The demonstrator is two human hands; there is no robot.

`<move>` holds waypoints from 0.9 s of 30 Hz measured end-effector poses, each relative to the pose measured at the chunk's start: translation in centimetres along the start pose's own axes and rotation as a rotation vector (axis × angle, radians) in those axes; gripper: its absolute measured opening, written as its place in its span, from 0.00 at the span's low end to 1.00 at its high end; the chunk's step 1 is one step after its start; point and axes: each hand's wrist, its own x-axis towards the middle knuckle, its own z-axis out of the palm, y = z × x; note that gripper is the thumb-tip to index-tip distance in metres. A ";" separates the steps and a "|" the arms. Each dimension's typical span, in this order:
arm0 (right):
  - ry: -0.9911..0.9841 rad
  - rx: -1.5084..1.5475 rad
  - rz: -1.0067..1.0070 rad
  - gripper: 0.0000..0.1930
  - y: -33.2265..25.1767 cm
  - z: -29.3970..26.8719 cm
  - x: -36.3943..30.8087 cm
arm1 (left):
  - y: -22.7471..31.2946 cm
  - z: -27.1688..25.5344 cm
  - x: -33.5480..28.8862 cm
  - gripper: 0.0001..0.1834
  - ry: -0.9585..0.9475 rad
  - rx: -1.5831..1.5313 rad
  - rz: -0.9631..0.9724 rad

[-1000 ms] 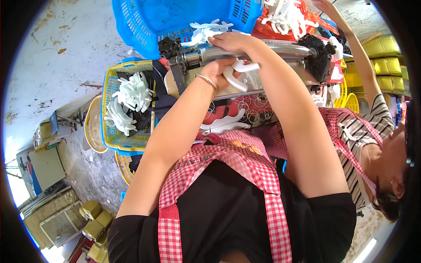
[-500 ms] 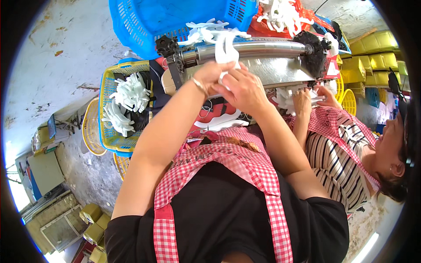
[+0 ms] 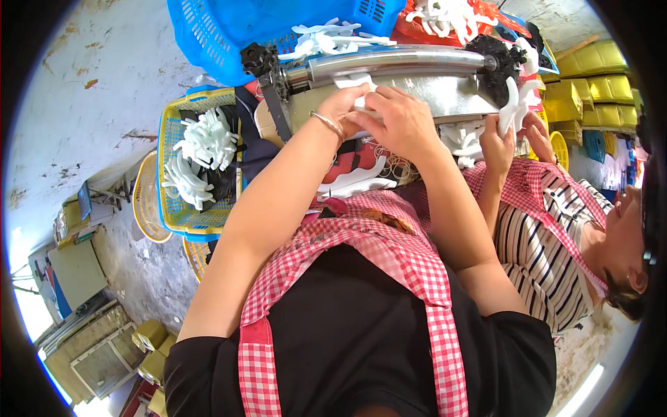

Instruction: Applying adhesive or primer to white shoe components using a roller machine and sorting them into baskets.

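My left hand (image 3: 339, 112) and my right hand (image 3: 401, 119) meet just in front of a polished metal roller (image 3: 399, 64). Both are closed around white curved pieces (image 3: 356, 81), whose ends show beyond my fingers; how many there are, my hands hide. More white curved strips (image 3: 361, 182) lie close to my red checked apron, below my wrists. Beyond the roller, a heap of similar white pieces (image 3: 333, 38) sits by a blue basket (image 3: 229, 52).
At left stands a yellow-and-blue basket (image 3: 165, 187) with bundled white pieces (image 3: 207, 142). To my right a co-worker's hands (image 3: 499, 142) hold white pieces (image 3: 515, 108). Black knobs (image 3: 260, 60) flank the roller. A red bag (image 3: 410, 31) lies behind, and yellow packages (image 3: 590, 90) at far right.
The white pieces in my hands have come down from in front of the roller to below it. The co-worker's hands have risen slightly, with white pieces now upright in them.
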 end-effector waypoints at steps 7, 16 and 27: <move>-0.149 0.341 0.379 0.14 -1.6 3.8 -4.8 | -6.7 -4.5 -9.2 0.22 -0.049 0.212 -0.037; -0.450 1.615 1.442 0.19 -8.1 17.4 -1.1 | -11.1 -13.2 -14.6 0.17 0.226 0.928 0.002; -0.303 1.494 1.492 0.17 -9.4 17.6 -0.7 | -12.3 -15.2 -15.1 0.16 0.162 0.494 0.018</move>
